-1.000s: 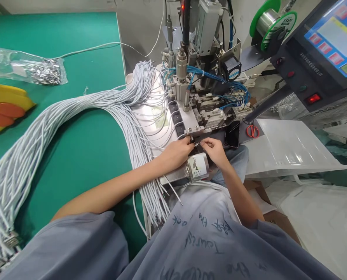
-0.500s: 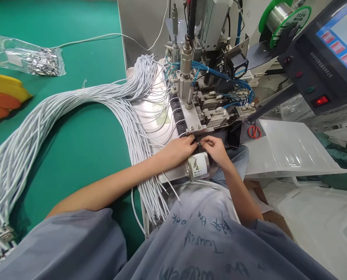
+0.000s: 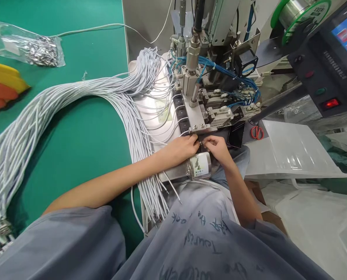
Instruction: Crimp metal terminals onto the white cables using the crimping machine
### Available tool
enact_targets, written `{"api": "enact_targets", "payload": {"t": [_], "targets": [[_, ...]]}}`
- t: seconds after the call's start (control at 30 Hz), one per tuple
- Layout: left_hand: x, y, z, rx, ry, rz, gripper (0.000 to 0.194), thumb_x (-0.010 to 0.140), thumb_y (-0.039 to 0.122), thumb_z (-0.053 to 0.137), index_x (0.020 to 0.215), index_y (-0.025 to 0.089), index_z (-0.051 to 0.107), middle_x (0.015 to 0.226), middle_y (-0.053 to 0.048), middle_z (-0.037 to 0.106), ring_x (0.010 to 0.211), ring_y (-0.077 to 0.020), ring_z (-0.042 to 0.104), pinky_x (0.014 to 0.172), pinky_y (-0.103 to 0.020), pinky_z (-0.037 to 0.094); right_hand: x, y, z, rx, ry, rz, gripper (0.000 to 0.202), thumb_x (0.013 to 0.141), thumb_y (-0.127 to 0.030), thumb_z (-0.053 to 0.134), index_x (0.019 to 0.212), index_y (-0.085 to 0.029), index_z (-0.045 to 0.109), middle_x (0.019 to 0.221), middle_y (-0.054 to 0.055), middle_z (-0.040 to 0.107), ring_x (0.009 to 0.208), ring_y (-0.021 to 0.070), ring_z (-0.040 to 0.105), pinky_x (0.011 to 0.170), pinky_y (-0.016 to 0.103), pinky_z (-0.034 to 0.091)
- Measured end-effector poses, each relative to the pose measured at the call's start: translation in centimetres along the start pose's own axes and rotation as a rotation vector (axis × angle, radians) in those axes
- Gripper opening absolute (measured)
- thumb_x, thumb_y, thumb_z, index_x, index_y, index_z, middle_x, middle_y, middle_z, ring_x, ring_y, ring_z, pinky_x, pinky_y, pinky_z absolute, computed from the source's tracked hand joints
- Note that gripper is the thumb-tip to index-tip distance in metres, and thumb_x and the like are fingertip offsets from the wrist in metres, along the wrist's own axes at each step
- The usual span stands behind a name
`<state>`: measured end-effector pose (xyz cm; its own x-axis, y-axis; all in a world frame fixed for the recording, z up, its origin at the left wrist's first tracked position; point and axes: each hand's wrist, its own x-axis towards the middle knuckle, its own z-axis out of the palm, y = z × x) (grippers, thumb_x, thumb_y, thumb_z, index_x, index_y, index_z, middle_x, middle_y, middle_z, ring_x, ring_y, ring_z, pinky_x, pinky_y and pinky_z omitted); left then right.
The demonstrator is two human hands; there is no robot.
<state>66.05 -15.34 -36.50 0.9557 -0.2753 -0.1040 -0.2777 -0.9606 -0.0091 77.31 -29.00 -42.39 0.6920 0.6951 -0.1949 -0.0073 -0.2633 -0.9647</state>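
Observation:
My left hand is closed at the front of the machine, its fingertips pinched on something I cannot make out. Facing it, my right hand pinches a tiny metal piece between the two hands. White cables run beneath my left forearm, and several single ones lead to the dark block along the machine's left side. Just below my hands sits a round container with a white label.
Left, on the green mat, lie a bag of metal parts and a yellow and orange object. Right are a phone, red scissors, a control panel and a solder spool.
The camera view has shifted slightly, so the machine and panel appear further right. Both hands stay close together at the same spot, still pinching.

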Motion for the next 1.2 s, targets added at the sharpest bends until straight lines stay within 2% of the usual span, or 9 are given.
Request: {"api": "enact_targets", "payload": {"t": [0.1,0.37,0.57,0.67,0.77,0.9,0.97,1.1,1.2], "targets": [[0.0,0.2,0.1,0.045,0.009,0.017,0.028,0.088,0.005,0.034,0.102,0.003,0.058,0.086,-0.013,0.057,0.071,-0.0191,0.061,0.059,-0.030,0.047,0.3,0.1,0.0,0.046,-0.023,0.098,0.010,0.059,-0.026,0.056,0.062,-0.017,0.058,0.052,-0.004,0.050,0.049,0.0095,0.043,0.048,0.024,0.035],[0.0,0.3,0.8,0.094,0.068,0.041,0.030,0.087,0.002,0.031,0.101,0.003,0.058,0.083,-0.012,0.056,0.068,-0.0178,0.060,0.058,-0.030,0.046,-0.1,-0.1,0.4,0.093,0.031,0.048,0.016,0.063,-0.033,0.060,0.067,-0.017,0.060,0.060,-0.001,0.057,0.058,0.0119,0.051,0.049,0.023,0.039],[0.0,0.3,0.4,0.073,0.064,0.028,0.026,0.086,0.002,0.035,0.093,0.004,0.060,0.085,-0.012,0.057,0.069,-0.0179,0.061,0.057,-0.028,0.044,0.4,0.3,0.5,0.094,-0.062,0.120,0.023,0.065,-0.040,0.060,0.065,-0.018,0.052,0.053,-0.004,0.047,0.049,0.0088,0.043,0.045,0.021,0.031],[-0.2,0.2,0.1,0.041,0.036,0.006,0.024,0.085,0.003,0.039,0.095,0.005,0.061,0.086,-0.012,0.058,0.069,-0.0181,0.061,0.053,-0.027,0.042,0.4,0.7,0.5,0.073,-0.131,0.055,0.029,0.072,-0.043,0.054,0.059,-0.020,0.043,0.050,-0.006,0.039,0.046,0.0074,0.034,0.045,0.022,0.027],[-0.6,0.1,0.1,0.047,0.000,-0.014,0.021,0.080,0.001,0.045,0.082,0.007,0.064,0.076,-0.010,0.059,0.064,-0.0181,0.061,0.049,-0.027,0.038,0.3,1.1,0.6,0.026,-0.141,-0.040,0.031,0.078,-0.043,0.049,0.059,-0.021,0.038,0.050,-0.007,0.032,0.047,0.0079,0.029,0.047,0.024,0.026],[-0.9,0.2,-0.1,0.072,-0.003,-0.088,0.020,0.075,-0.001,0.050,0.065,0.011,0.063,0.066,-0.009,0.060,0.064,-0.0195,0.060,0.049,-0.027,0.034,0.3,1.4,0.6,-0.081,-0.138,-0.095,0.029,0.082,-0.041,0.044,0.062,-0.021,0.040,0.054,-0.006,0.036,0.050,0.0098,0.033,0.051,0.025,0.028],[-1.0,0.3,-0.6,0.061,-0.017,-0.120,0.020,0.074,-0.002,0.051,0.064,0.011,0.063,0.068,-0.009,0.062,0.067,-0.0199,0.061,0.050,-0.027,0.034,0.2,1.2,0.4,-0.154,-0.064,-0.114,0.026,0.083,-0.037,0.042,0.063,-0.021,0.040,0.055,-0.005,0.039,0.053,0.0106,0.036,0.053,0.025,0.030],[-1.2,0.7,-1.7,0.037,-0.084,-0.178,0.020,0.076,-0.002,0.050,0.070,0.011,0.064,0.077,-0.011,0.063,0.078,-0.0230,0.062,0.049,-0.027,0.030,-1.9,-0.4,-0.1,-0.246,0.293,-0.179,0.025,0.085,-0.032,0.040,0.064,-0.020,0.041,0.057,-0.005,0.036,0.055,0.0103,0.035,0.054,0.024,0.029],[-1.3,1.1,-2.0,0.050,-0.130,-0.282,0.026,0.078,-0.005,0.043,0.088,0.006,0.064,0.083,-0.013,0.064,0.079,-0.0236,0.062,0.048,-0.027,0.027,-5.5,-2.3,0.5,-0.243,0.368,-0.231,0.023,0.088,-0.031,0.041,0.070,-0.019,0.048,0.060,-0.004,0.043,0.054,0.0101,0.038,0.054,0.023,0.032]]}}
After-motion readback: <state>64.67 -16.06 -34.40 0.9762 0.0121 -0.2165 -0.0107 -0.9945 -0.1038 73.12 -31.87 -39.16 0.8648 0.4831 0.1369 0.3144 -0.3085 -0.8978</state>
